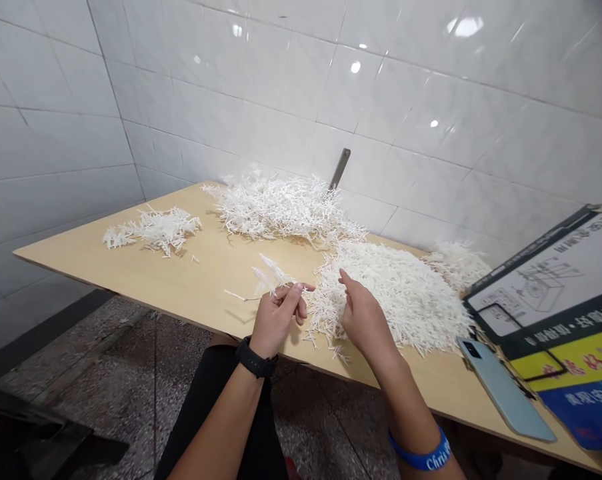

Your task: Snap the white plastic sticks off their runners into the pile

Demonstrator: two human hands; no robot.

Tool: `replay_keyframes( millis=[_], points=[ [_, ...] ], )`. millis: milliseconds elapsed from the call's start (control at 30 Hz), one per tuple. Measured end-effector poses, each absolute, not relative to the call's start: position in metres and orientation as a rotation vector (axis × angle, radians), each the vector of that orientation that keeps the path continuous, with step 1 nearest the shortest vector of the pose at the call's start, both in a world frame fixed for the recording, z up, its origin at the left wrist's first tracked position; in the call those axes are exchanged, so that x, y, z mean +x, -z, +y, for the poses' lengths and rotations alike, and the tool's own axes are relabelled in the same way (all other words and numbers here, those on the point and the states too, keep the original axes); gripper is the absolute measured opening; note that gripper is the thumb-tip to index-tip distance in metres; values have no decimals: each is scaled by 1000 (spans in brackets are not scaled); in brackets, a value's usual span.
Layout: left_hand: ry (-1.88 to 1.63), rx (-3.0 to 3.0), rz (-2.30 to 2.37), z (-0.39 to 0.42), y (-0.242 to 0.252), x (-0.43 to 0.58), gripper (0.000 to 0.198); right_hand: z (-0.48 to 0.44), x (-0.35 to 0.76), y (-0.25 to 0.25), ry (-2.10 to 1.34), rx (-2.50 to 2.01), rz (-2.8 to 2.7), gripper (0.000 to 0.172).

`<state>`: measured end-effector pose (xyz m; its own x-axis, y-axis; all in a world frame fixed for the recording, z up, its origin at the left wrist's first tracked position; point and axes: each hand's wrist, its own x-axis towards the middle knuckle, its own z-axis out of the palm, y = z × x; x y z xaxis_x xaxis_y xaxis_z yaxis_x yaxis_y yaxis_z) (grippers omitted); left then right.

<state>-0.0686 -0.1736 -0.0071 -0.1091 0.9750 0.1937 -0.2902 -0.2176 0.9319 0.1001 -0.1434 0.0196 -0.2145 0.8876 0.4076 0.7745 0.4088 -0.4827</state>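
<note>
A white branched sprig [272, 275] sits above the bench [205, 283] in the left hand [279, 312], just off the near edge of the main heap, as I view the work from a distance through the head camera. The left grip is narrow, thumb and fingers drawn together on the sprig, whose pale tips fan out above the knuckles. A single thin strand [235, 295] shows just beside that hand.

The right hand [365, 313] is at the heap's left side, its forefinger pointing away from the wearer; I see mostly its back, and I cannot tell how wide its grip is or whether it holds anything.

Beyond the right hand spreads a low, broad heap of short white pieces [405, 293], some strewn loose along the bench's near edge. Behind and to the left rises a tangled pile of branched sprigs [281, 208], its right end meeting the heap. A smaller cluster [155, 230] lies apart on the left, and another pale mound [461, 261] borders the heap at the far right.

A grey metal bar [339, 170] stands tilted behind the tangled pile, against a backdrop of glossy wall tiles [291, 87]. On the right, a light blue phone [508, 390] lies back up beside a printed carton [545, 287]. A black watch [255, 360] circles the left wrist; a blue band [423, 453] with white lettering circles the right forearm. Below, I see a dark-clothed leg [205, 413] and speckled floor [125, 373].
</note>
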Motion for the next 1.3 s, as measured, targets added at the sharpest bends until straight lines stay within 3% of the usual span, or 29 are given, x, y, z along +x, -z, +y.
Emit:
replay_keyframes(
  millis=[133, 233, 367, 467, 567, 667, 733, 933, 1133, 1300],
  points=[
    [-1474, 1256, 1044, -176, 4, -72, 41, -156, 86, -40, -528, -1258, -1886, 29],
    [-1339, 1447, 1088, -179, 2, -71, 41, -166, 70, -53, -743, -1203, -1899, 31],
    [-1248, 1693, 1143, -182, 4, -69, 34, -167, 60, -58, -684, -1230, -1930, 22],
    [-1254, 1725, 1148, -182, 3, -74, 37, -164, 66, -58, -816, -1223, -1787, 33],
    [-1378, 1554, 1085, -180, 1, -78, 29, -163, 73, -59, -1121, -1098, -1567, 33],
    [-1443, 1356, 878, -178, 3, -76, 77, -166, 71, -58, -1398, -938, -1313, 30],
    [-1376, 1312, 739, -176, 8, -72, 87, -169, 66, -57, -1536, -858, -1179, 29],
    [-1367, 1140, 481, -179, 10, -68, 82, -179, 52, -52, -1783, -696, -1165, 23],
    [-1386, 943, 579, -188, -7, -72, 58, -183, 47, -44, -1549, -927, -1630, 49],
    [-1589, 738, 627, -184, -10, -79, 31, -188, 48, -32, -1384, -997, -1932, 47]
  ],
)
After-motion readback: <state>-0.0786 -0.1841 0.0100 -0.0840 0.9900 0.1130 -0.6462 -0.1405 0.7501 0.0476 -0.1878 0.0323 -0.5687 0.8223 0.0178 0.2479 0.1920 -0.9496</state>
